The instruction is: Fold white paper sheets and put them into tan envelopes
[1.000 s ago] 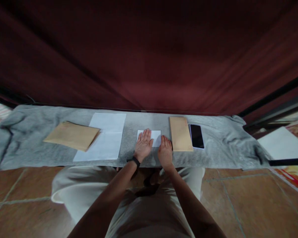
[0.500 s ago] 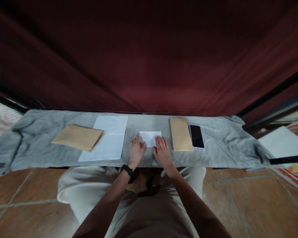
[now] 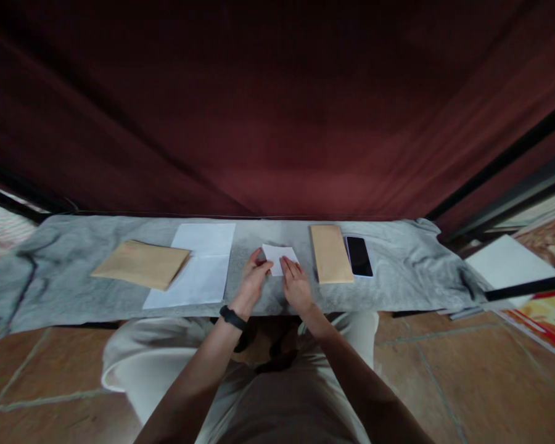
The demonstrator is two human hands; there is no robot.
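Bench (image 3: 398, 268) long and narrow, covered with a grey cloth (image 3: 69, 246) — flat mid-length, rumpled toward both ends. On it, left to right: brown envelopes (image 3: 141, 264), stacked, lying partly on the cloth and partly over a large white sheet (image 3: 213, 271); the sheet, creased across; a small white paper (image 3: 280, 253) near the middle; a single brown envelope (image 3: 332, 256), lengthwise front to back; a dark-screened phone (image 3: 360, 257), close beside that envelope — contact unclear.

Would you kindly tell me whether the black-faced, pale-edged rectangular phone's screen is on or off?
Apparently off: the black-faced, pale-edged rectangular phone shows a uniformly dark front, with nothing visibly lit.
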